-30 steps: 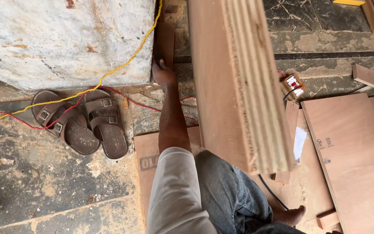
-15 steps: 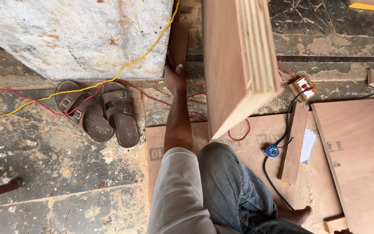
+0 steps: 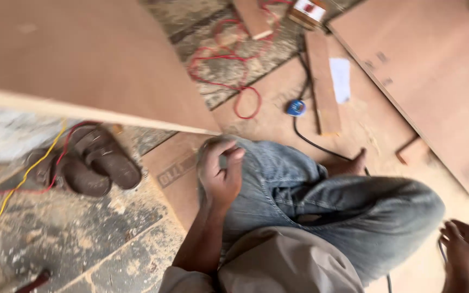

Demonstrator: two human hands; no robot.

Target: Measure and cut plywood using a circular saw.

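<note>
fingers: your left hand (image 3: 221,176) is curling at the board (image 3: 99,65) corner, seemingly gripping it
board: lying up-left of you, long axis left-right
right hand (image 3: 465,252): hanging loosely curled, well apart

Brown sandals (image 3: 90,163) on floor, left of left hand. Red wire loop (image 3: 229,65) and blue round item (image 3: 296,107) beyond it, w/ black cable (image 3: 316,144).

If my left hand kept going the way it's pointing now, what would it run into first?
Probably the plywood board. The left hand points up and away from the knee, fingers curled, right at the board's near corner. They look almost touching, though blur and depth leave that uncertain.
</note>
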